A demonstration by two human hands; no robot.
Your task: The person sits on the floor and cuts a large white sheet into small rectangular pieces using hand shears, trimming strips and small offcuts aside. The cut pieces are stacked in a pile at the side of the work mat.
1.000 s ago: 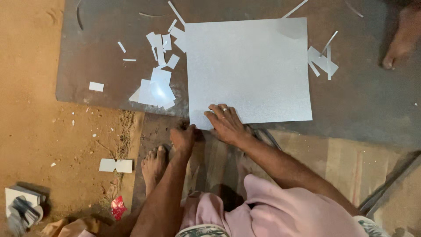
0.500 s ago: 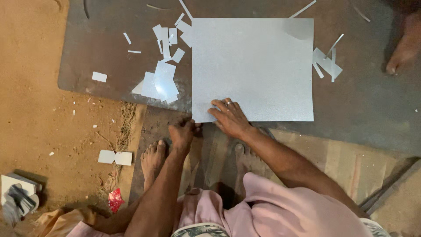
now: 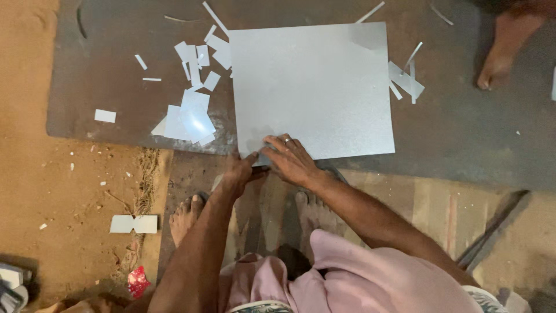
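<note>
A large square sheet of shiny grey metal point(image 3: 313, 87) lies flat on a dark steel plate point(image 3: 463, 133) on the ground. My right hand point(image 3: 291, 159), with a ring on one finger, presses flat on the sheet's near edge close to its left corner. Beside it my left hand point(image 3: 238, 173) is curled at that same edge, thumb toward the sheet. Something dark sits between the two hands; I cannot tell what it is. My bare feet point(image 3: 185, 217) stand just below the hands.
Several small metal offcuts point(image 3: 194, 113) are scattered left of the sheet, more strips point(image 3: 405, 78) at its right edge. Another person's bare foot point(image 3: 504, 49) stands at the top right. A bow-shaped metal piece point(image 3: 134, 224) and red scrap point(image 3: 138, 280) lie on the dirt.
Both hands stay at the sheet's near left edge. The right hand has shifted slightly left toward the corner, closer to the left hand. The camera view has drifted a little.
</note>
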